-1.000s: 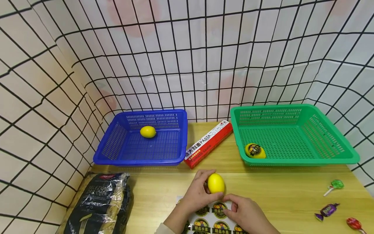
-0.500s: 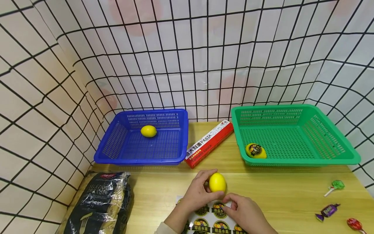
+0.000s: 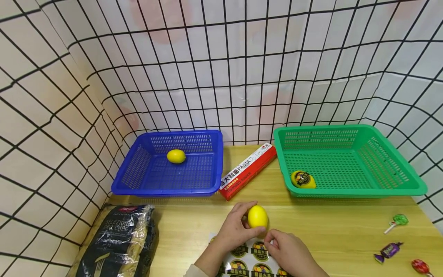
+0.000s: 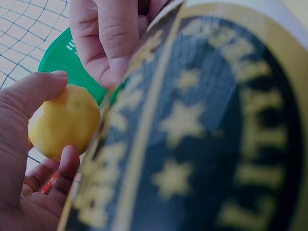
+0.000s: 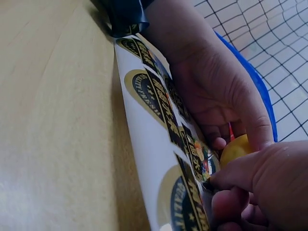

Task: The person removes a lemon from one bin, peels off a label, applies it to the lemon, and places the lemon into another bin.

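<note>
My left hand [image 3: 232, 229] grips a yellow lemon [image 3: 257, 217] between thumb and fingers, just above the table. In the left wrist view the lemon [image 4: 65, 122] shows no label on the side facing that camera. Below lies a white sheet of round black-and-gold stickers [image 3: 238, 266], partly covered by both hands. My right hand [image 3: 292, 252] is over the sheet's right side, its thumb and forefinger pinching the edge of a sticker [image 5: 201, 159] in the right wrist view. How far that sticker is lifted is hidden by the fingers.
A blue basket [image 3: 166, 191] holds one lemon; a green basket [image 3: 356, 191] holds a stickered lemon [image 3: 302, 179]. Between them lies a red pasta box [image 3: 247, 171]. A black pasta bag [image 3: 115, 240] stands left. Wrapped sweets, including a purple candy [image 3: 390, 250], lie right. Wire grid surrounds the table.
The right hand's fingertips have shifted slightly at the sticker's edge, and its thumb has drawn closer to the forefinger. The left hand keeps the lemon in nearly the same place.
</note>
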The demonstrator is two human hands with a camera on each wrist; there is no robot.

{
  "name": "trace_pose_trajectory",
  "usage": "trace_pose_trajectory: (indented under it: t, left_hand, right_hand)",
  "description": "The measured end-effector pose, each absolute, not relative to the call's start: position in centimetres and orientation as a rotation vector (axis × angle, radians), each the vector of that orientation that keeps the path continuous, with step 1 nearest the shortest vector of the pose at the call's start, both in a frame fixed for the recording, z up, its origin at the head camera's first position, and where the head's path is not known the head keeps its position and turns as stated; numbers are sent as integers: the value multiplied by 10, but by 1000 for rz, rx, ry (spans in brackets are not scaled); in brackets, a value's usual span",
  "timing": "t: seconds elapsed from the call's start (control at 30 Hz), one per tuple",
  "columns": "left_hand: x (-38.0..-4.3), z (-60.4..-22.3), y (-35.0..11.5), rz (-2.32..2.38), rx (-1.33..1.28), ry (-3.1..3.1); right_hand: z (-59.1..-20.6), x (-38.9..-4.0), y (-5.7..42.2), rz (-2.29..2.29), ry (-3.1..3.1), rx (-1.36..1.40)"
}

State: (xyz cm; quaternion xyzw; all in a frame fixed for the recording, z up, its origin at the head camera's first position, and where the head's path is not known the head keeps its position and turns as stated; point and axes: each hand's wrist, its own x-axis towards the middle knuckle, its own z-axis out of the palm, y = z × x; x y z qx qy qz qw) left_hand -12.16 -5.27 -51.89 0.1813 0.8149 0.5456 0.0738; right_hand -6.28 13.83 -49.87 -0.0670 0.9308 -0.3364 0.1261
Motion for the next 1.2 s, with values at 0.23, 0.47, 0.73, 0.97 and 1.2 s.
trace_pose_trajectory:
  t: [0.23, 0.47, 0.73, 0.97, 1.2]
  left_hand:
    - [-122, -520, -53, 1626, 530, 2464]
    - [-122, -520, -53, 1620, 537, 2469]
    - [-122, -520, -53, 1631, 518, 2453]
    - [-122, -519, -53, 1647, 500, 2428]
    - [-122, -519, -52, 1638, 501, 2439]
  right_hand:
    - [-497, -61, 145, -1067, 2624, -269]
    - [-496, -62, 161, -1270, 2390, -428]
    - [-491, -65, 176, -1418, 2242, -379]
    - [-482, -73, 184, -1659, 2208, -246]
    - [-472, -84, 185, -1825, 2231, -90]
